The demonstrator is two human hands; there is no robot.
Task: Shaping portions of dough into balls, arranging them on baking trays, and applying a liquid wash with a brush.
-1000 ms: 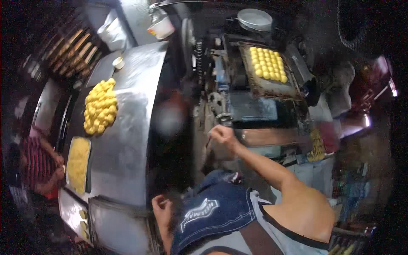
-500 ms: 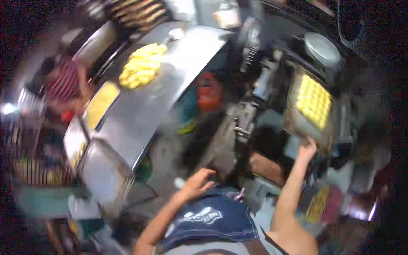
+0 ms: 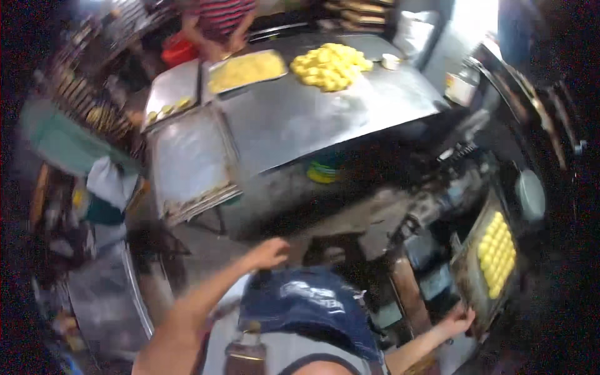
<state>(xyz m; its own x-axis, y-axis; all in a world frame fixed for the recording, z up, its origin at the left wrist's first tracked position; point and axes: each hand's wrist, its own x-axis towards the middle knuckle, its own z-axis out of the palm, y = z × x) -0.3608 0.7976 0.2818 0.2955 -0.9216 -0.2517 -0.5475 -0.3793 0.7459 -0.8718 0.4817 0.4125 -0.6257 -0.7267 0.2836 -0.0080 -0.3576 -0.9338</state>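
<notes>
My right hand (image 3: pixel 459 320) is at the near corner of a dark-rimmed baking tray (image 3: pixel 465 275), with its fingers closed on the edge. Rows of small yellow dough pieces (image 3: pixel 497 255) cover the tray's middle. My left hand (image 3: pixel 272 252) hangs in front of my dark blue apron (image 3: pixel 300 294), its fingers curled in and nothing visible in them. It is slightly blurred and touches nothing that I can see.
Across from me a metal worktable (image 3: pixel 294 131) bears a heap of yellow dough pieces (image 3: pixel 331 65), a yellow-filled tray (image 3: pixel 247 72) and stacked trays (image 3: pixel 190 156). A person in a striped shirt (image 3: pixel 222 15) works behind it. A pale round lid (image 3: pixel 530 195) hangs at far right.
My view has turned left, so the worktable now lies ahead and the dough tray sits lower right. My left hand's fingers have curled in. My right hand stays at the tray's edge.
</notes>
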